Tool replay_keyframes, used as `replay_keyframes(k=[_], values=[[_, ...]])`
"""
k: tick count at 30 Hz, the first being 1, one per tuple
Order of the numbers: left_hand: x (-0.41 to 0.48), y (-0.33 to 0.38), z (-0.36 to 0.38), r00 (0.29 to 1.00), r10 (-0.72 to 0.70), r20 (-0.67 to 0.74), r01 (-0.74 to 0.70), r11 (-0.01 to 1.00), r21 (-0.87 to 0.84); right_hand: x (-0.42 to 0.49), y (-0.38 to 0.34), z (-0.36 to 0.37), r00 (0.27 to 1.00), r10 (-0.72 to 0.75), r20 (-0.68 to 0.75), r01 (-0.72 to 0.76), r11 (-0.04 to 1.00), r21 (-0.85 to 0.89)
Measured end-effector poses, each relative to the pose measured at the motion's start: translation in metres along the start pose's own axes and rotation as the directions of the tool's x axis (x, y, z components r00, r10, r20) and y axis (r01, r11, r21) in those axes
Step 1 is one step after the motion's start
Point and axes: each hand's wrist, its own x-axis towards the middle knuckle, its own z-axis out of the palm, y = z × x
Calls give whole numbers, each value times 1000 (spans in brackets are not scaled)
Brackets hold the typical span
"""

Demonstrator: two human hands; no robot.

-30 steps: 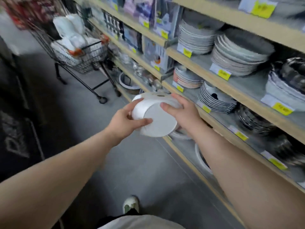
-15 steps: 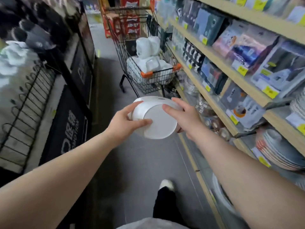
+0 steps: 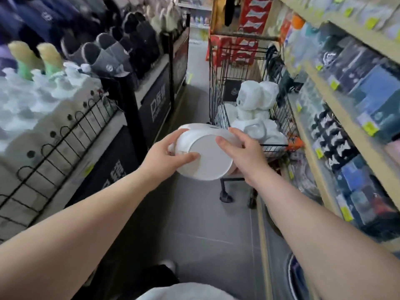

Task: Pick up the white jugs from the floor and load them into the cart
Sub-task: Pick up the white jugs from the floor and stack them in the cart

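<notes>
Shop aisle, cart (image 3: 216, 94) ahead holding piled jugs (image 3: 257, 98). Left hand (image 3: 164, 156) and right hand (image 3: 242, 152) both clamp a white jug (image 3: 207, 163) on its side, just before the cart's near rim; lift it clear of the wire, then settle it gently on the pile

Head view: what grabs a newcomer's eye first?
The white jug, centre frame, gripped on its side by the left hand and right hand, flat base facing the camera. Just beyond stands the wire cart, holding a pile of white jugs. Slippers line the rack at left.
</notes>
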Motion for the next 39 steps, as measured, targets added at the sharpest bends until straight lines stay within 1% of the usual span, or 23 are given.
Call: replay_keyframes(k=[2, 5, 10, 14, 19, 22, 26, 29, 32, 35, 37, 39], values=[[39, -2, -8, 1000, -1, -6, 1, 1000, 10, 40, -3, 11, 1000, 3, 9, -3, 1000, -11], [107, -3, -22, 1000, 13, 7, -13, 999, 38, 107, -4, 28, 1000, 18, -23, -18, 1000, -4], [233, 8, -43, 995, 28, 96, -33, 998, 49, 212, -18, 51, 991, 50, -127, -47, 998, 29], [321, 18, -49, 984, 27, 176, -36, 998, 50, 276, -31, 58, 973, 97, -207, -77, 992, 101], [415, 23, -32, 963, 30, 269, -49, 997, 64, 347, -33, 45, 940, 157, -303, -118, 982, 145], [474, 24, -10, 942, 46, 332, -79, 993, 88, 393, -28, 28, 916, 189, -354, -148, 979, 141], [552, 26, 27, 916, 39, 399, -83, 992, 93, 456, -16, 4, 881, 271, -389, -222, 961, 167], [607, 24, 50, 895, 16, 447, -92, 985, 148, 503, -6, -10, 850, 334, -408, -267, 940, 213], [659, 17, 67, 870, -35, 492, -70, 979, 193, 547, 2, -18, 838, 371, -400, -301, 926, 227], [703, 8, 81, 835, -78, 545, -59, 972, 230, 582, 12, -22, 802, 427, -417, -345, 902, 261], [733, 3, 90, 795, -114, 596, -78, 955, 287, 600, 23, -18, 766, 464, -445, -375, 885, 278], [766, -5, 102, 732, -172, 659, -94, 933, 348, 618, 36, -12, 720, 488, -493, -395, 873, 287]])
